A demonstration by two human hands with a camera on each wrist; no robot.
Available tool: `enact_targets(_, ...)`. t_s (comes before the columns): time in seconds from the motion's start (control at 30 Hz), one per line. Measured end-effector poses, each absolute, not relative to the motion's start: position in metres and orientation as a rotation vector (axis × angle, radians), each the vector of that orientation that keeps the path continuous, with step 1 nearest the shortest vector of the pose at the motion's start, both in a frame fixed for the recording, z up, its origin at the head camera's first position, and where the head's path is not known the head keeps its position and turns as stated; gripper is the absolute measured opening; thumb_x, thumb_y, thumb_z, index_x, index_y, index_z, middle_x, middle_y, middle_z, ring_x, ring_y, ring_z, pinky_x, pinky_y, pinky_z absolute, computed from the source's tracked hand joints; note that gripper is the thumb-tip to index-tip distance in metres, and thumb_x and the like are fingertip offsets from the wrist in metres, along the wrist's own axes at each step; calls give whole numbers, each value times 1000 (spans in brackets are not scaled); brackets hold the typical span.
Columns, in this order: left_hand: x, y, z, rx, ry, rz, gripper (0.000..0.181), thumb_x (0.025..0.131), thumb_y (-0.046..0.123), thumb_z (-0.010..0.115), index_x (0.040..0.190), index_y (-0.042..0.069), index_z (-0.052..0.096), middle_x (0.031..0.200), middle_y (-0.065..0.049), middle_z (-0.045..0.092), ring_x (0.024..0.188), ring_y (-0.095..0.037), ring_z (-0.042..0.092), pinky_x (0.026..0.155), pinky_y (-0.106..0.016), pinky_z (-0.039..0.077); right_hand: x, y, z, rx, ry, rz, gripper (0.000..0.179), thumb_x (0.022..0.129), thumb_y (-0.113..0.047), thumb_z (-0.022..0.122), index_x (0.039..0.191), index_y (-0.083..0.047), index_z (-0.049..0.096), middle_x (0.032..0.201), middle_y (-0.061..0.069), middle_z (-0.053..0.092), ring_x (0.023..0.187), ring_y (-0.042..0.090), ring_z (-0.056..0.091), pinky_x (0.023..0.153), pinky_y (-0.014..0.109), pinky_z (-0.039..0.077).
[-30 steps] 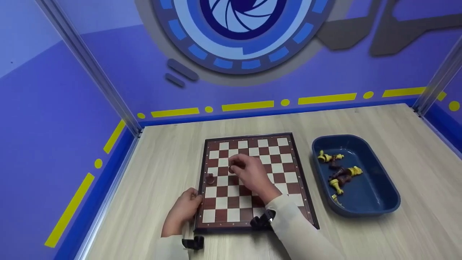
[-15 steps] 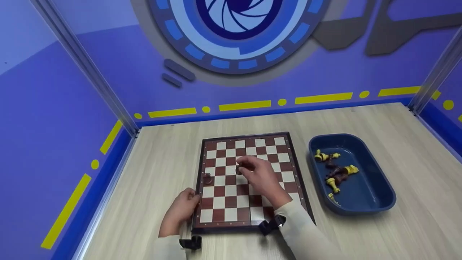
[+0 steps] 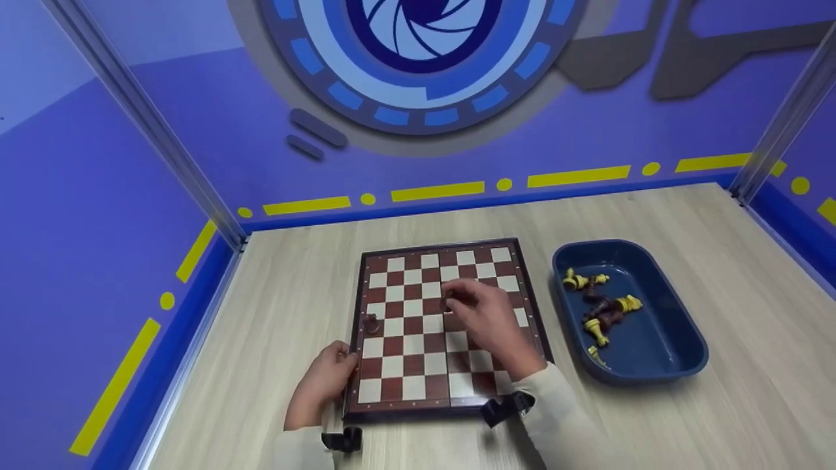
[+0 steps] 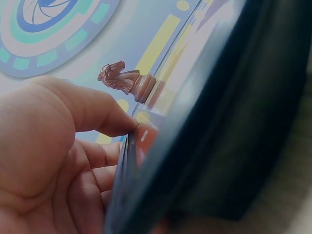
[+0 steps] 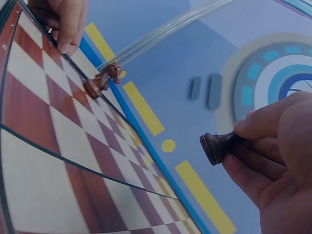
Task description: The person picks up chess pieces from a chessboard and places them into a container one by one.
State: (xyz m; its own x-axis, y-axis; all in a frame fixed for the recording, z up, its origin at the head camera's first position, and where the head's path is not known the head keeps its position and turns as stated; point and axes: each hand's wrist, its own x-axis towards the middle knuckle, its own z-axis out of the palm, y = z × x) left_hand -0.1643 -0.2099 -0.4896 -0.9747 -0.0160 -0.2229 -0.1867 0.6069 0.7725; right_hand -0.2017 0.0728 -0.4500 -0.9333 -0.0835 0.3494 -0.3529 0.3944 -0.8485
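Note:
My right hand [image 3: 484,316] holds a dark brown chess piece [image 5: 218,146] over the middle of the chessboard [image 3: 393,388]. In the right wrist view, thumb and fingers pinch its upper part, so the top is hidden; its round base sticks out, apart from the board. My left hand [image 3: 323,375] grips the board's left edge near the front, with the thumb [image 4: 105,114] on the rim and the other fingers curled at the side. Just beyond that thumb, a brown knight [image 4: 122,80] stands upright on a square along the left edge.
Right of the board sits a dark blue tray [image 3: 659,349] with several yellow and brown chess pieces [image 3: 610,310] lying in it. Blue printed walls [image 3: 366,163] enclose the wooden table [image 3: 294,281] at the back and both sides.
My right hand has moved to the right across the board, still holding the dark piece. The left hand keeps its grip on the edge, and the knight stays on its square.

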Motion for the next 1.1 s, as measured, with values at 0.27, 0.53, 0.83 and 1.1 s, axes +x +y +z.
enact_targets(0.27, -165, -211, -490, -156, 2654, 1280, 17, 96, 17, 47, 95, 2, 53, 69, 0, 50, 57, -12, 49, 50, -26, 40, -201, 90, -441, 351, -2371, 1586, 21, 89, -3, 66, 105, -16, 71, 95, 0, 73, 87, 11, 69, 76, 26, 56)
enact_targets(0.53, -165, -209, -490, -213, 2652, 1264, 19, 96, 20, 46, 97, 3, 54, 71, -1, 51, 59, -13, 50, 49, -26, 41, -201, 115, -433, 295, -2347, 1542, 22, 88, -4, 68, 108, -12, 70, 100, 4, 72, 91, 15, 67, 81, 30, 54)
enact_targets(0.83, -164, -210, -489, -198, 2657, 1255, 18, 96, 19, 47, 98, 2, 53, 73, -2, 52, 60, -13, 51, 50, -27, 42, -204, 133, -426, 210, -2345, 1560, 21, 89, -5, 67, 109, -12, 70, 102, 6, 72, 93, 16, 67, 79, 23, 52)
enact_targets(1.1, -165, -211, -490, -177, 2662, 1252, 18, 96, 19, 47, 97, 2, 53, 73, -2, 53, 61, -13, 51, 51, -27, 42, -205, 149, -424, 148, -2362, 1520, 20, 91, -6, 65, 111, -10, 70, 102, 7, 72, 93, 17, 67, 76, 17, 50)
